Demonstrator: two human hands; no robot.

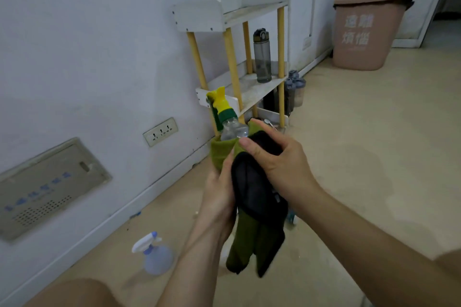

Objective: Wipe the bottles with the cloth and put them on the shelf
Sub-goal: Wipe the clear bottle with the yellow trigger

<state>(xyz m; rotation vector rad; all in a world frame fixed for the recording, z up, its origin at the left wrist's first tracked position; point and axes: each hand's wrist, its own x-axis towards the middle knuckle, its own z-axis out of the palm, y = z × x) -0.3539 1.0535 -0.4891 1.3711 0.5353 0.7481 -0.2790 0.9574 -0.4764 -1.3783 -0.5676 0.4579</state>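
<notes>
**Q:** Why is the cloth [257,194] wrapped round the bottle [233,128]?

**A:** So one pass can rub its whole side. The left hand [219,197] curls round the wrapped body from below to steady it. The right hand [277,157] closes over the cloth from above, thumb on the fold.

**Q:** Where does the bottle sit?

**A:** Between both palms, roughly upright. Only its neck and yellow-green spray head show above the fingers. The shelf [249,90] stands beyond, with one grey bottle [262,60] on it.
</notes>
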